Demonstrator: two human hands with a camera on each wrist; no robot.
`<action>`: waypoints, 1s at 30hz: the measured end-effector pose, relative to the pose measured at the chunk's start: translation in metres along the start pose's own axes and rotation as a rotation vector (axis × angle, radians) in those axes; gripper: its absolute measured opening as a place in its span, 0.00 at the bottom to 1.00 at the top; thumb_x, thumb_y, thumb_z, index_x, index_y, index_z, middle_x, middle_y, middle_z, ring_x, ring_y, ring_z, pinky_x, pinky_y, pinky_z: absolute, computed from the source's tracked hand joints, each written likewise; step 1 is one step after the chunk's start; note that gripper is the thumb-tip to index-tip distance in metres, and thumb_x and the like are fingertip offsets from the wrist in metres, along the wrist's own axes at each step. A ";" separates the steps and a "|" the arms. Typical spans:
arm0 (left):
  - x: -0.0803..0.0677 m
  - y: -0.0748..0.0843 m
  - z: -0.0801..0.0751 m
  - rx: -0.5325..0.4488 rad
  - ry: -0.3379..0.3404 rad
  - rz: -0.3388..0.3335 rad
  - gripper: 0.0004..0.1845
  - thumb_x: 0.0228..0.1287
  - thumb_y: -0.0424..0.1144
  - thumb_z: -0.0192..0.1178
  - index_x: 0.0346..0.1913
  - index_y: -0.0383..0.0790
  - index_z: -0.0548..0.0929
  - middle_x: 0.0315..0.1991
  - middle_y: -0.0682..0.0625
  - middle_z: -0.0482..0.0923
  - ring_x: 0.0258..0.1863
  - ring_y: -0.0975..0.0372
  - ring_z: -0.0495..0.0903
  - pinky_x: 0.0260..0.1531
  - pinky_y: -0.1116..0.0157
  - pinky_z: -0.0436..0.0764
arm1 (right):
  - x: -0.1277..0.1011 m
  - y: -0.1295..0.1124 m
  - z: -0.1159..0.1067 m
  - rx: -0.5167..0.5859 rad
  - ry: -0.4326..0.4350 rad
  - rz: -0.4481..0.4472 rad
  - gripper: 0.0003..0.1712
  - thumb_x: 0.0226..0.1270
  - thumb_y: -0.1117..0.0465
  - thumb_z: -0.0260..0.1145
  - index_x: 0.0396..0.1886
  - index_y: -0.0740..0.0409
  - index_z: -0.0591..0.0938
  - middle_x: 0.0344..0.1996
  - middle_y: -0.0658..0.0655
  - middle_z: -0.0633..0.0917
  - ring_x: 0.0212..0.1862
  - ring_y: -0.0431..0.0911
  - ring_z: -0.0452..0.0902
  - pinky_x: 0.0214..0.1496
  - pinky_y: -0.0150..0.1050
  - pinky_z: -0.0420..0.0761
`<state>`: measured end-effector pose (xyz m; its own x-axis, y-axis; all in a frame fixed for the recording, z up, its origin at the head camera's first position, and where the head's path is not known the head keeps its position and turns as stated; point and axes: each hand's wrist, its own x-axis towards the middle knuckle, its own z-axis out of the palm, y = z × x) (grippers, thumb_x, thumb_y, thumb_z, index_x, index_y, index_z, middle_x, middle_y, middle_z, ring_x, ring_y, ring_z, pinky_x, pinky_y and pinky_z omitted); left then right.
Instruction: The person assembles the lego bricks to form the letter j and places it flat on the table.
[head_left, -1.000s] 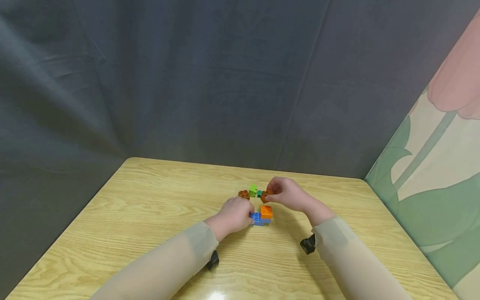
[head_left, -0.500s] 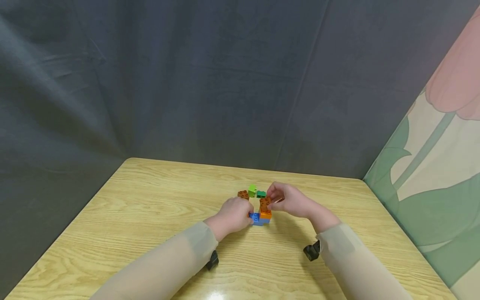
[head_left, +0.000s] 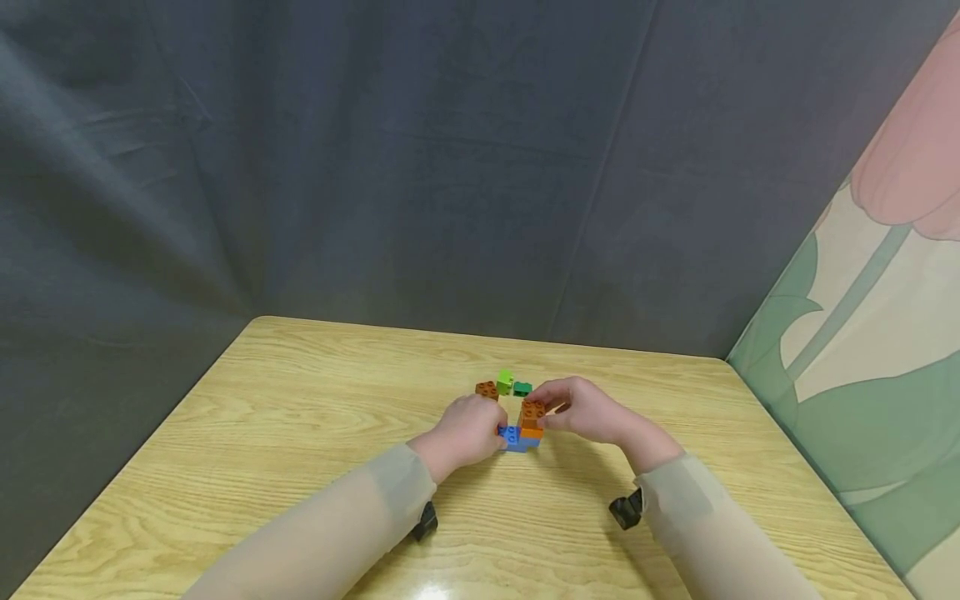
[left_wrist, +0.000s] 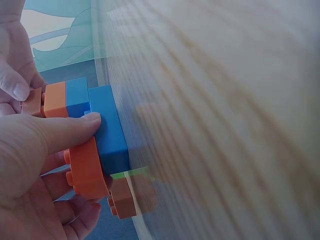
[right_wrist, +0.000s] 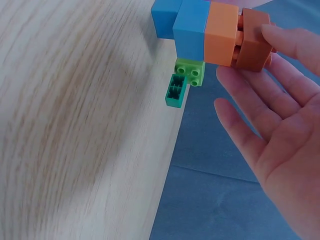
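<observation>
My left hand (head_left: 467, 429) grips the blue bricks (head_left: 513, 444) at the base of a small build; in the left wrist view its thumb lies on the long blue brick (left_wrist: 109, 132). An orange-red brick (left_wrist: 87, 167) with studs is under its fingers. At the build's right end, an orange brick (right_wrist: 221, 35) is stacked on blue. Above that, my right hand (head_left: 592, 410) pinches a brown brick (right_wrist: 254, 40) between thumb and fingers. Orange studs show in a gap between these two bricks in the right wrist view.
Behind the build lie a light green brick (head_left: 505, 382), a dark green brick (head_left: 522, 389) on its side and another brown brick (head_left: 486, 389). The wooden table (head_left: 360, 367) ends at a dark curtain (head_left: 450, 208); a flower-patterned cloth (head_left: 885, 358) hangs on the right.
My right hand has brought the brown brick toward me from beside the dark green brick, onto the top of the orange one. The left hand has kept its place on the blue bricks.
</observation>
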<state>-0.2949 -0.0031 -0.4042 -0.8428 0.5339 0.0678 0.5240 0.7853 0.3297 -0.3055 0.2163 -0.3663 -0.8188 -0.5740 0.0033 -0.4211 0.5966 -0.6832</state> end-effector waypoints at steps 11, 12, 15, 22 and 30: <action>0.001 0.000 0.001 0.006 -0.007 -0.012 0.07 0.61 0.43 0.71 0.37 0.45 0.89 0.31 0.59 0.82 0.30 0.66 0.74 0.41 0.62 0.73 | -0.002 -0.001 0.001 0.010 0.018 0.001 0.18 0.64 0.70 0.69 0.55 0.60 0.84 0.45 0.54 0.85 0.46 0.50 0.81 0.45 0.43 0.81; 0.001 0.000 0.001 0.006 -0.006 -0.012 0.07 0.61 0.44 0.71 0.38 0.45 0.89 0.32 0.59 0.82 0.30 0.66 0.74 0.41 0.62 0.74 | -0.002 -0.002 0.001 0.011 0.019 0.002 0.18 0.64 0.70 0.69 0.55 0.60 0.84 0.45 0.54 0.85 0.46 0.50 0.81 0.45 0.44 0.81; 0.002 -0.001 0.002 0.007 -0.003 -0.010 0.07 0.61 0.44 0.71 0.38 0.45 0.89 0.32 0.59 0.82 0.31 0.66 0.75 0.41 0.61 0.74 | -0.002 -0.002 0.001 0.012 0.021 0.005 0.18 0.64 0.70 0.69 0.55 0.61 0.84 0.45 0.55 0.85 0.46 0.50 0.81 0.45 0.43 0.81; 0.003 -0.003 0.004 0.003 -0.001 -0.008 0.06 0.61 0.43 0.71 0.37 0.45 0.89 0.31 0.59 0.81 0.29 0.66 0.74 0.39 0.62 0.74 | -0.003 -0.003 0.001 0.016 0.022 0.013 0.19 0.64 0.68 0.70 0.55 0.61 0.84 0.46 0.55 0.85 0.45 0.49 0.81 0.45 0.43 0.81; 0.003 -0.003 0.005 -0.001 0.005 0.000 0.06 0.61 0.43 0.70 0.37 0.45 0.89 0.31 0.59 0.82 0.29 0.67 0.75 0.38 0.62 0.75 | -0.003 -0.002 0.002 0.045 0.022 0.026 0.19 0.64 0.68 0.70 0.55 0.62 0.83 0.46 0.56 0.85 0.47 0.51 0.81 0.46 0.44 0.81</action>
<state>-0.2981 -0.0026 -0.4100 -0.8435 0.5322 0.0729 0.5239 0.7850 0.3307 -0.3013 0.2163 -0.3664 -0.8381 -0.5455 0.0010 -0.3818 0.5854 -0.7152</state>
